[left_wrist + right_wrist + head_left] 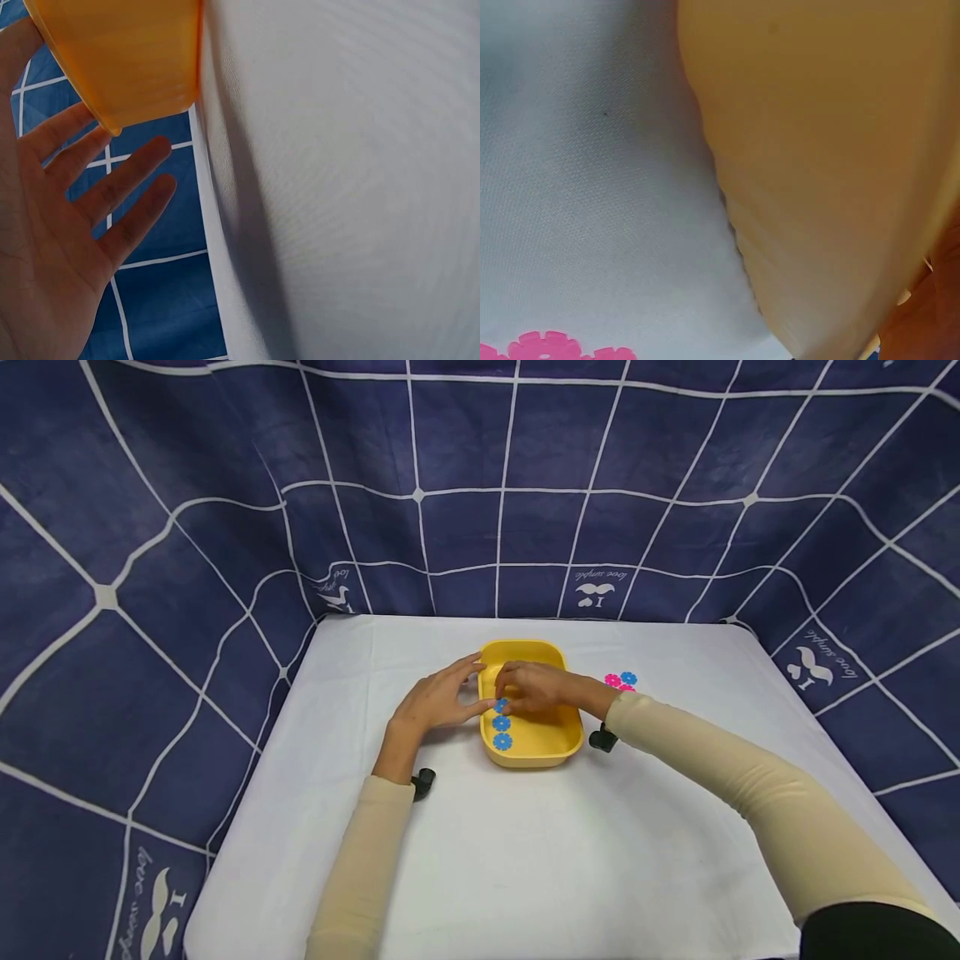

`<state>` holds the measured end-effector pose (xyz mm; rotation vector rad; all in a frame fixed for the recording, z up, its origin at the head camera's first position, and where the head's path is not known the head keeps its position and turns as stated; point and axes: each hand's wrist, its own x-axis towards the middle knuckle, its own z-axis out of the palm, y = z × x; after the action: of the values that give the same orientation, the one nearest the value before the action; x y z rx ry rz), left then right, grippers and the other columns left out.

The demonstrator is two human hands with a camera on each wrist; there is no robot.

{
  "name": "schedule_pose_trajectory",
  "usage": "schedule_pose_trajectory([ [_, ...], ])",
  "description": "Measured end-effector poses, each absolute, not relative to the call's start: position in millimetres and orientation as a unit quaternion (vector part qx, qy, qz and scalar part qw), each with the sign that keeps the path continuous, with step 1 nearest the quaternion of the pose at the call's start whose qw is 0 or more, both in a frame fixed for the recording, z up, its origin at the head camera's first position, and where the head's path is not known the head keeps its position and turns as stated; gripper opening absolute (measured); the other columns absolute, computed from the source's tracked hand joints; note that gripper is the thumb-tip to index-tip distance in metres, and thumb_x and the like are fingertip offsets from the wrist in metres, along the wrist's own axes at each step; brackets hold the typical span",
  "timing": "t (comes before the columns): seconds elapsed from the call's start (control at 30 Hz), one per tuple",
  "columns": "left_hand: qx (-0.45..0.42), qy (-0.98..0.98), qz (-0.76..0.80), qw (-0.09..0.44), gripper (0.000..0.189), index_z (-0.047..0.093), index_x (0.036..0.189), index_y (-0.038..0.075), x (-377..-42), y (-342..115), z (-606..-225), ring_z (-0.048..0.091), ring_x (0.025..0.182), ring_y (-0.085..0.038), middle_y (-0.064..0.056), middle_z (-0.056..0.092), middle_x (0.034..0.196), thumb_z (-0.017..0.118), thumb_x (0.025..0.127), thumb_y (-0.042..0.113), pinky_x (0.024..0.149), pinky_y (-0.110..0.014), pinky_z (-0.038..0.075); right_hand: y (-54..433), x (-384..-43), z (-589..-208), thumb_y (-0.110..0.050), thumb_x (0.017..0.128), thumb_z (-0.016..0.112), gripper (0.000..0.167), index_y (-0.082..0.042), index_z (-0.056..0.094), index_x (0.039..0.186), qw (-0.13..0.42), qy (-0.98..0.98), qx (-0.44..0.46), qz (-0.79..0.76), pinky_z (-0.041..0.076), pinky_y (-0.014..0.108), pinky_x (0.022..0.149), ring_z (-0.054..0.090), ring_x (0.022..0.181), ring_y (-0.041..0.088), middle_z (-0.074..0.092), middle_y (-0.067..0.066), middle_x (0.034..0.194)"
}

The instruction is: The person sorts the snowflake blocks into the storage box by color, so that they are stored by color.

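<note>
A yellow plastic basin (558,739) stands on the white table. Down its left inner side runs a column of blue snowflake building discs (502,723). My left hand (442,695) is at the basin's left rim, its fingers spread and mostly straight, some touching the edge; the left wrist view shows the same hand (71,195) beside the basin wall. Reaching over the right rim, my right hand (536,683) has bent fingers inside the basin and pinches the topmost visible blue disc. That disc is partly covered by the fingertips. The right wrist view mostly shows the basin's outer wall (810,165).
Right of the basin, by the right wrist, lies a small group of pink discs (612,680) and a blue disc (628,677), partly hidden by the forearm. The white tabletop (525,860) stretches toward the front. Dark blue gridded cloth (465,531) hangs behind and at both sides.
</note>
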<state>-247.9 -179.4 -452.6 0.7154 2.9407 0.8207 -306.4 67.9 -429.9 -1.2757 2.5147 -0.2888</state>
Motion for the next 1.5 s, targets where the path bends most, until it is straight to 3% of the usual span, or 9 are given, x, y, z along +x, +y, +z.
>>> schedule_pose_trajectory([
  [0.3, 0.228, 0.937, 0.263, 0.011, 0.083, 0.049, 0.163, 0.021, -247, -180, -451, 0.051, 0.149, -0.027, 0.007, 0.031, 0.176, 0.068, 0.097, 0.067, 0.117, -0.059, 0.045, 73, -297, -415, -0.033, 0.099, 0.081, 0.036, -0.011, 0.075, 0.127, 0.126, 0.882, -0.435, -0.125, 0.046, 0.048, 0.119, 0.059, 0.136, 0.03, 0.065, 0.009, 0.14],
  [0.57, 0.232, 0.939, 0.253, 0.007, 0.087, 0.048, 0.163, 0.022, -246, -179, -453, 0.055, 0.146, -0.025, 0.008, 0.031, 0.176, 0.061, 0.095, 0.076, 0.116, -0.058, 0.047, 82, -288, -404, -0.026, 0.098, 0.082, 0.034, -0.008, 0.075, 0.127, 0.105, 0.877, -0.439, -0.166, 0.045, 0.05, 0.12, 0.059, 0.136, 0.034, 0.067, 0.012, 0.139],
  [0.9, 0.224, 0.94, 0.257, 0.006, 0.083, 0.049, 0.162, 0.025, -246, -179, -454, 0.057, 0.144, -0.025, 0.008, 0.032, 0.175, 0.066, 0.096, 0.07, 0.115, -0.06, 0.047, 101, -285, -396, -0.025, 0.098, 0.082, 0.033, -0.006, 0.076, 0.125, 0.065, 0.875, -0.418, -0.237, 0.044, 0.053, 0.12, 0.06, 0.136, 0.033, 0.07, 0.011, 0.137],
  [1.23, 0.218, 0.941, 0.26, 0.011, 0.081, 0.049, 0.163, 0.025, -245, -177, -454, 0.056, 0.144, -0.025, 0.009, 0.032, 0.175, 0.069, 0.096, 0.067, 0.116, -0.059, 0.046, 113, -280, -397, -0.025, 0.099, 0.081, 0.033, -0.008, 0.076, 0.127, 0.068, 0.874, -0.387, -0.285, 0.044, 0.053, 0.121, 0.059, 0.137, 0.031, 0.069, 0.01, 0.138],
  [1.5, 0.218, 0.942, 0.256, 0.01, 0.082, 0.048, 0.164, 0.024, -244, -176, -453, 0.058, 0.143, -0.023, 0.011, 0.031, 0.175, 0.069, 0.097, 0.066, 0.117, -0.058, 0.045, 138, -280, -406, -0.026, 0.099, 0.081, 0.036, -0.01, 0.074, 0.131, 0.03, 0.881, -0.351, -0.316, 0.046, 0.054, 0.118, 0.059, 0.137, 0.03, 0.069, 0.007, 0.139],
])
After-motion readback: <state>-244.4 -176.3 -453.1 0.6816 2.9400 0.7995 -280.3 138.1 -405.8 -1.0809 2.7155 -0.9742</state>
